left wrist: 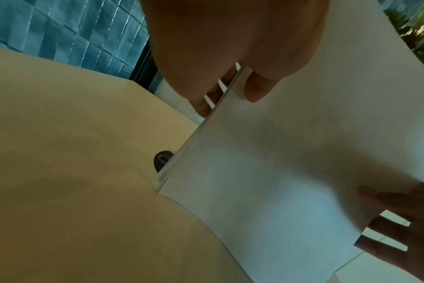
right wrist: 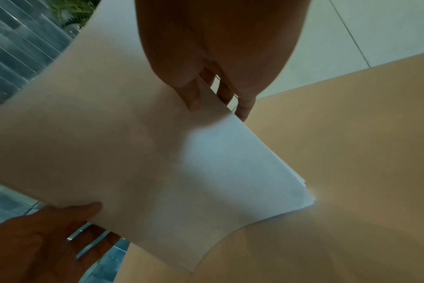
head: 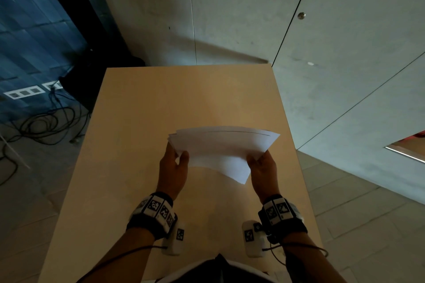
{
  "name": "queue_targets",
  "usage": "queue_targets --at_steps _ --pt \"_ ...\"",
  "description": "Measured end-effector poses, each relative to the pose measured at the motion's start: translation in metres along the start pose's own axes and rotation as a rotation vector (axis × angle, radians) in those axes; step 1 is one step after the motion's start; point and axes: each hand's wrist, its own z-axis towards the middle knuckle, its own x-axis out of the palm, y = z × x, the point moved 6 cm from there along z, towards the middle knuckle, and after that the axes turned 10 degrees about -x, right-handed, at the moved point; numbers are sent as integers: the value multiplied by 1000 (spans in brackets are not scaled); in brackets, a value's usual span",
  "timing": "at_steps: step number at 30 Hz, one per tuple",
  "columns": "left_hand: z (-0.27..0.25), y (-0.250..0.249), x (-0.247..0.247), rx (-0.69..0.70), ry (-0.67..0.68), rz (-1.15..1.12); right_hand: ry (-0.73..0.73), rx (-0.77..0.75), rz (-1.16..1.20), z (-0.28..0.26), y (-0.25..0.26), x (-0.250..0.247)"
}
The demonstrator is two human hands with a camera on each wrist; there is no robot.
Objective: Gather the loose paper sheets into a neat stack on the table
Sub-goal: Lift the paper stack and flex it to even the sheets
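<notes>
A bundle of several white paper sheets [head: 220,147] stands on edge over the middle of the tan table [head: 142,122], bowed between my two hands. My left hand [head: 177,156] pinches its left side, thumb in front and fingers behind, as the left wrist view shows on the paper [left wrist: 278,172]. My right hand [head: 258,158] pinches the right side the same way, seen in the right wrist view on the paper [right wrist: 170,162]. The bundle's lower corner [right wrist: 307,201] touches the tabletop [right wrist: 351,153]. The sheet edges lie slightly offset at the left.
Grey wall panels [head: 230,18] rise just behind the table's far edge. Cables [head: 46,122] and floor sockets [head: 25,93] lie on the floor to the left. A small dark round mark [left wrist: 162,160] sits on the table near the paper.
</notes>
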Motion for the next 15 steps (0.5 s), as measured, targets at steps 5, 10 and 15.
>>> queue_targets --at_steps 5,10,15 --pt "2 3 3 -24 13 38 15 -5 -21 -3 -2 1" --pt "4 2 -2 5 -40 71 4 -42 -22 -3 7 -2" --pt "2 7 0 -42 30 62 21 -11 -55 -3 -3 -2"
